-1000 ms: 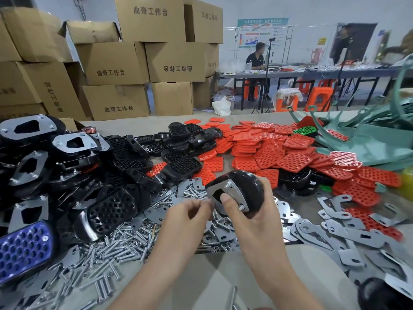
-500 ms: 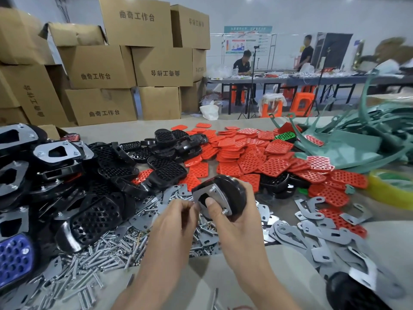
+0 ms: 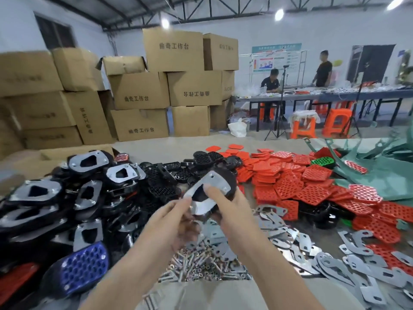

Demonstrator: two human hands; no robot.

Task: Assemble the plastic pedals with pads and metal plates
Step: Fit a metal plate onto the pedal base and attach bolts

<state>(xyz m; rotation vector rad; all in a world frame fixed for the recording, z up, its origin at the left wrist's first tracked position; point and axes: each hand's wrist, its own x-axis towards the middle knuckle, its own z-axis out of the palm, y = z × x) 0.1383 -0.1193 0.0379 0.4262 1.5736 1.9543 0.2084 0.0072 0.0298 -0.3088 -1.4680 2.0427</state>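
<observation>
Over the bolt heap [image 3: 196, 262] I hold the black pedal [image 3: 233, 179] with its metal plate [image 3: 214, 182] turned toward me, probably so I can check the bolt holes. My right hand [image 3: 232, 211] grips the body, thumb pressed on the plate. My left hand [image 3: 174, 222] pinches the plate's near corner, and blur hides any bolt there. Left of the heap lie plated pedals [image 3: 89, 191]; right of it, red pads [image 3: 290, 182]. Beyond it, the stacked cardboard boxes [image 3: 138, 92] hide their contents.
</observation>
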